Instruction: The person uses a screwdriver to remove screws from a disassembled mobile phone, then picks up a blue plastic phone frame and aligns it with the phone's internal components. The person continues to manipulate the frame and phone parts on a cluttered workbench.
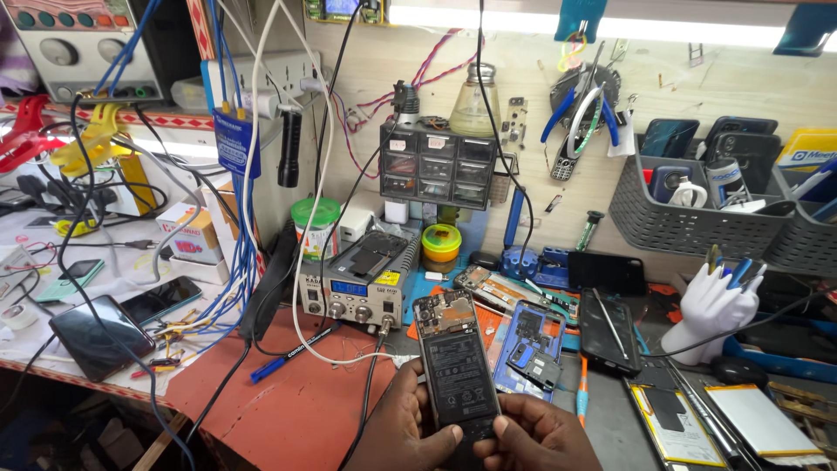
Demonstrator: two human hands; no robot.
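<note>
Plywood wall (767, 78) w/ tube light (523, 17), red-topped bench (296, 401).

— What kind of place is this?

— A phone fixing workshop. Look at the bench (288, 392). It has opened phones (527, 344) lying all over it.

— What else shows it?

— A heating machine with knobs (357, 283) sits in the middle. Pliers (580, 109) hang on the wall. A small box of tiny drawers (436, 161) holds little parts. Grey baskets (697, 218) are full of phones. Lots of wires (235, 218) hang down too.
</note>
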